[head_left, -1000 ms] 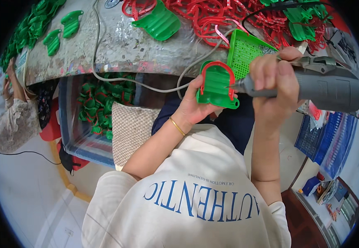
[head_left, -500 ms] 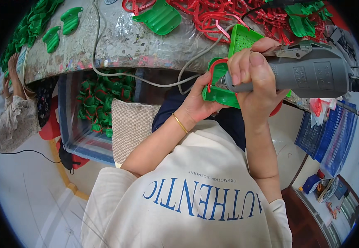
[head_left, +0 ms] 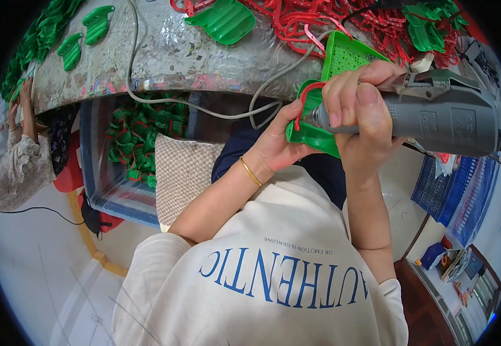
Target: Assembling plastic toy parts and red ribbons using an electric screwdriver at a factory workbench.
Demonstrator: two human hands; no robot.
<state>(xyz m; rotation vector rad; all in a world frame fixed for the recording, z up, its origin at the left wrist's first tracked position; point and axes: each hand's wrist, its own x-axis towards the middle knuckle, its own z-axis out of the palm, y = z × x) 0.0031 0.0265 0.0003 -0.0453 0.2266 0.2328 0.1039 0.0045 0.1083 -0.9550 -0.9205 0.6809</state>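
Note:
In my left hand (head_left: 273, 141), thumb on the near side, is a curved green plastic piece (head_left: 317, 140). A red plastic strip (head_left: 303, 102) arches over that piece. My right hand (head_left: 364, 112) wraps round a thick grey handheld power tool (head_left: 449, 118), which looks like an electric screwdriver. The tool lies nearly level and its narrow tip points left into the green piece; my fingers hide part of the contact. Just beyond my right hand stands a bright green tray with small holes (head_left: 349, 55), holding small dark bits, perhaps screws.
Red strips (head_left: 302, 26) are heaped on the worn table (head_left: 175, 63), with loose green pieces (head_left: 224, 22) beside them. A grey cable (head_left: 204, 114) hangs across the table edge. Below left, a bin (head_left: 103, 196) holds green-and-red pieces. Another person's hand (head_left: 27, 109) is at far left.
Both my hands, the green piece and the tool have shifted slightly right. The tool's back end has dropped a little. At far left, the other person's hand has moved slightly.

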